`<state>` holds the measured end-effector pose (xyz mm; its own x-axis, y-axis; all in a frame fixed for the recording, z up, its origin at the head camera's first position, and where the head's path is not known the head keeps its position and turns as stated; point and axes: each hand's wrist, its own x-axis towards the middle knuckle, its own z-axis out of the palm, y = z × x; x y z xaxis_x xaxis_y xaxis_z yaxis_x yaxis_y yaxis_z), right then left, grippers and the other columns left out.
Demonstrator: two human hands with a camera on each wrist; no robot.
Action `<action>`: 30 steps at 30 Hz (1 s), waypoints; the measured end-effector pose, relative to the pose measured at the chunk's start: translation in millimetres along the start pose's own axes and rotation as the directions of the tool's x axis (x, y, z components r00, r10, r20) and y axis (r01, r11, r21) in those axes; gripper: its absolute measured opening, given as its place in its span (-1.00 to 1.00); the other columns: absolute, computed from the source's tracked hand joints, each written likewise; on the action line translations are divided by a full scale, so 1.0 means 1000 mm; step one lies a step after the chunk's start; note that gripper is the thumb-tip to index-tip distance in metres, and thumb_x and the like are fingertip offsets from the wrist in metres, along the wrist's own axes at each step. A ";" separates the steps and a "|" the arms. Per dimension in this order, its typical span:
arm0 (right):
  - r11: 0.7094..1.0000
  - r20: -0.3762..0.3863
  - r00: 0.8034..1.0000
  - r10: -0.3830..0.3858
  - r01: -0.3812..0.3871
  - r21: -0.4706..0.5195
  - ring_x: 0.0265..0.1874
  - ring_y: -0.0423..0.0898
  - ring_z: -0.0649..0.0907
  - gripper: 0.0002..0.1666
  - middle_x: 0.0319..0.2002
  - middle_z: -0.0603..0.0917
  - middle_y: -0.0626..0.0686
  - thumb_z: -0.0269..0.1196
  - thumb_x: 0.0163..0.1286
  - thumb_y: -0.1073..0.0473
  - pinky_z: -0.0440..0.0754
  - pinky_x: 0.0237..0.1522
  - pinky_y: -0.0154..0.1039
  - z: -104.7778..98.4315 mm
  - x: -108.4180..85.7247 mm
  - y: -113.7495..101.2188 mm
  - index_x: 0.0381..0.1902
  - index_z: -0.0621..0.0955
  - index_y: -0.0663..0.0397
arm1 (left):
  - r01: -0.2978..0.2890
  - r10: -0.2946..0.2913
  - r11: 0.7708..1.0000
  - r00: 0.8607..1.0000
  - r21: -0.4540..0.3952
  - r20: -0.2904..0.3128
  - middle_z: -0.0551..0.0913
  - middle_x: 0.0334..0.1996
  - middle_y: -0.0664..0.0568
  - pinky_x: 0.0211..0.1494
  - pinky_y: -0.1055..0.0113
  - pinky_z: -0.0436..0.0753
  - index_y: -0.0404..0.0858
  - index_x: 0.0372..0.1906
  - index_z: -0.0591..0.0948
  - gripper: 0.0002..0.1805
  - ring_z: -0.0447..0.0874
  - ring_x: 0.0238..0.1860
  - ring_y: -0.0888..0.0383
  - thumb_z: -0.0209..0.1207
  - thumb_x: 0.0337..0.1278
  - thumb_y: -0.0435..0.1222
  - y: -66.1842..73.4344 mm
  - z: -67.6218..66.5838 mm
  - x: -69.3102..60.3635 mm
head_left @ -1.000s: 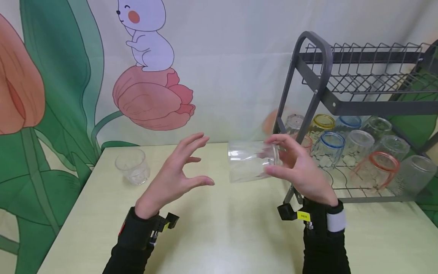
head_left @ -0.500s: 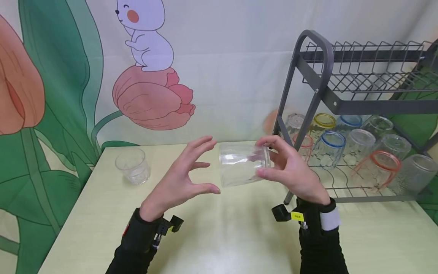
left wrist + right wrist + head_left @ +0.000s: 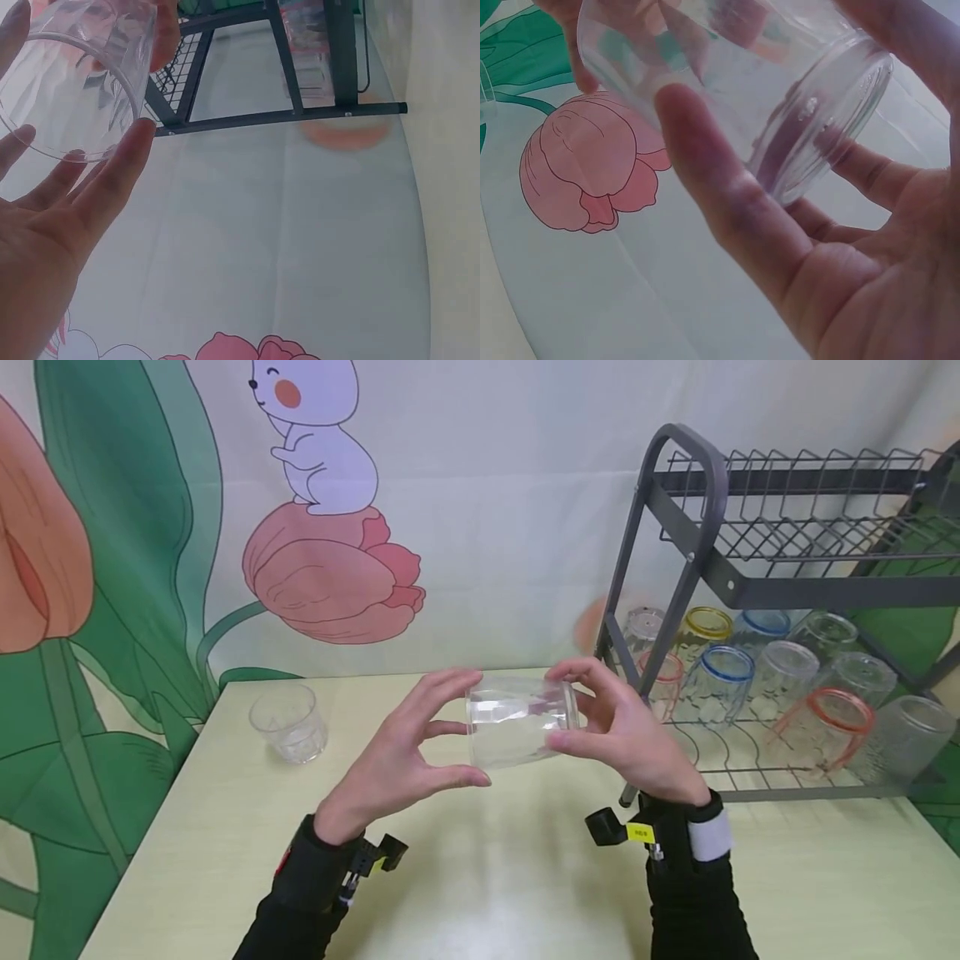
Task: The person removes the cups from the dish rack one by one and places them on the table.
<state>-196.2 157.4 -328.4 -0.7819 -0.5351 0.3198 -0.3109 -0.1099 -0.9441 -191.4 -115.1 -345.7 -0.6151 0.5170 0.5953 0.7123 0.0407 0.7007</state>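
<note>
A clear drinking glass [image 3: 517,727] lies sideways in the air above the table, its mouth facing left. My right hand [image 3: 630,731] grips it near the thick base, thumb on the near side and fingers on the far side. Through the right wrist view the glass [image 3: 705,67] shows that base close to the palm. My left hand [image 3: 397,752] is at the mouth, fingers and thumb spread around the rim. In the left wrist view some fingertips meet the rim of the glass [image 3: 127,82]; whether the thumb touches is unclear.
Another clear glass [image 3: 288,727] stands upright at the table's back left. To the right is a dark two-tier metal rack [image 3: 705,543]; its lower shelf holds several upside-down glasses, including a blue-rimmed glass [image 3: 718,685] and a red-rimmed glass [image 3: 825,731]. A printed curtain [image 3: 495,527] hangs behind.
My right hand has carried the glass leftward. My left hand has moved right, closing the gap, and its fingertips are now at the rim.
</note>
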 end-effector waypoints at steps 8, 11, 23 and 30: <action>1.000 0.017 1.000 0.014 -0.014 0.017 0.19 0.22 0.43 -0.34 0.27 0.24 0.27 0.34 0.25 0.37 0.64 -0.01 0.02 0.001 0.001 0.000 0.25 0.33 0.13 | -0.040 0.041 0.999 0.999 0.030 -0.030 0.29 0.32 0.02 0.10 0.18 0.61 -0.25 0.40 0.35 -0.01 0.35 0.26 0.01 0.54 -0.29 -0.49 -0.001 -0.002 0.000; 1.000 0.021 0.999 0.030 -0.030 -0.003 0.21 0.21 0.43 -0.32 0.28 0.25 0.22 0.34 0.27 0.36 0.64 -0.01 0.01 0.001 0.002 0.000 0.28 0.30 0.15 | -0.033 0.034 0.999 0.999 0.032 -0.031 0.29 0.32 0.03 0.08 0.20 0.62 -0.23 0.39 0.35 -0.03 0.36 0.26 0.01 0.54 -0.28 -0.48 -0.002 -0.003 -0.001; 0.978 0.040 0.999 0.018 -0.010 -0.207 0.42 0.07 0.21 0.04 0.48 0.14 -0.01 0.45 0.20 0.15 0.38 0.25 0.18 -0.016 -0.004 0.002 0.51 0.14 -0.05 | -0.020 0.029 0.991 0.998 0.135 -0.063 0.34 0.24 -0.15 0.09 0.14 0.62 -0.41 0.30 0.38 -0.13 0.34 0.25 -0.02 0.48 -0.27 -0.58 0.022 -0.016 -0.002; 0.965 -0.008 0.999 0.035 -0.036 -0.258 0.42 0.02 0.18 0.03 0.47 0.14 -0.02 0.39 0.18 0.34 0.28 0.31 0.19 -0.028 -0.014 -0.006 0.51 0.14 -0.08 | 0.026 -0.003 0.974 0.995 0.224 -0.103 0.34 0.26 -0.16 0.07 0.18 0.62 -0.41 0.31 0.39 -0.11 0.35 0.24 0.00 0.50 -0.30 -0.57 0.019 -0.032 -0.005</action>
<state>-199.2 189.1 -325.3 -0.7967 -0.5320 0.2868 -0.4112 0.1294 -0.9023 -185.7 -144.5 -322.7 -0.6490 0.4261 0.6303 0.7534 0.2444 0.6104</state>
